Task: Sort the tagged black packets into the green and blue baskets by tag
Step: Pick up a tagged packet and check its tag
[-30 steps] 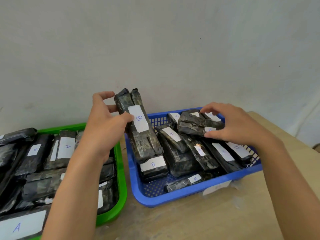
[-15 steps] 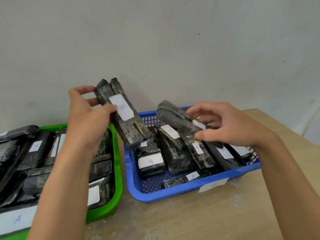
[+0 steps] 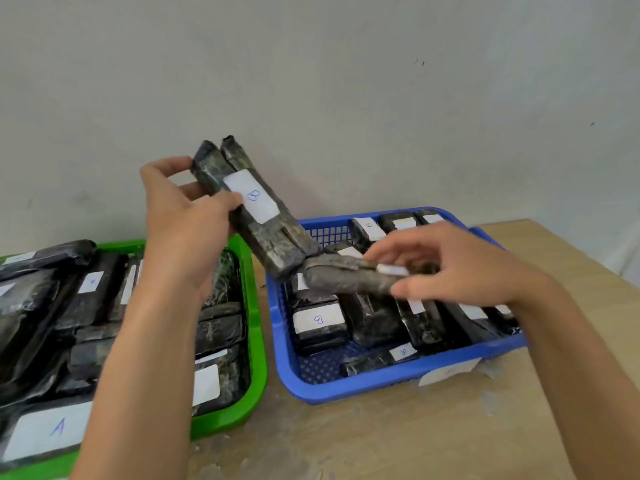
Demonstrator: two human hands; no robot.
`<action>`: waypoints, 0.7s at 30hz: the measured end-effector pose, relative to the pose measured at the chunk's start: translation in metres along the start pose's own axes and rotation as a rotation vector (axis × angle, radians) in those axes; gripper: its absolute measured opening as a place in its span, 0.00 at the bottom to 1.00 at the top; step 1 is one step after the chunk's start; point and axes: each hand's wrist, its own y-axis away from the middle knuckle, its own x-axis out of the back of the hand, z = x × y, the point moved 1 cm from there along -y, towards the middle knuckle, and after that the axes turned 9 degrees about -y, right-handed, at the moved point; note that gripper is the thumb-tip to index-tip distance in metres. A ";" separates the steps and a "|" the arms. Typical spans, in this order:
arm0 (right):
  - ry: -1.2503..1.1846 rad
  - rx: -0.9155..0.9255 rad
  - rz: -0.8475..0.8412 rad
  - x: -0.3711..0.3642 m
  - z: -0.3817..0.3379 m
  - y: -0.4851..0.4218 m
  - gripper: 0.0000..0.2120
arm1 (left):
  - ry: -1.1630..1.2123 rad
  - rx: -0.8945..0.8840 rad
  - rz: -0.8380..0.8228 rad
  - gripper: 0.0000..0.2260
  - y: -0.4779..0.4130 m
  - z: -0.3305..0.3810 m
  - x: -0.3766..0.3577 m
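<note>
Whereas a second ago both packets sat low among the others, they are now up in the air. The left hand (image 3: 187,230) has raised its double B-tagged packet (image 3: 277,244) clear of the blue basket (image 3: 381,384), and the right hand (image 3: 460,268) has lifted a second packet (image 3: 343,277) off the pile. That second packet hangs roughly level over the left part of the blue basket. Its left end meets the low end of the B-tagged packet, touching or just short of it; I cannot tell which. Its tag shows edge-on only, so the letter cannot be read. To my eye this is a check of tags rather than a placing, and neither packet is sorted yet.

The left hand is held high between the green basket (image 3: 254,327) and the blue one. Its thumb presses by the tag's edge and its fingers (image 3: 166,168) curl round the back, with the packet tilted, top toward the wall. The right hand reaches in from the right, palm down, pinching its packet between thumb and curled fingers.
</note>
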 end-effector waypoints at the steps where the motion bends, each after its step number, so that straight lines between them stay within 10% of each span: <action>1: -0.004 0.015 0.065 0.011 0.002 0.004 0.18 | -0.011 -0.007 -0.004 0.22 0.002 -0.001 -0.003; 8: 0.322 -0.140 0.564 0.047 0.046 0.002 0.15 | -0.045 -0.002 -0.030 0.23 0.006 -0.005 -0.010; 15: 0.632 -0.189 0.410 0.016 0.054 -0.019 0.29 | -0.087 0.028 -0.067 0.24 0.005 -0.010 -0.012; 21: 0.611 0.043 0.281 -0.002 0.029 -0.052 0.18 | -0.123 0.035 -0.122 0.24 0.007 -0.013 -0.018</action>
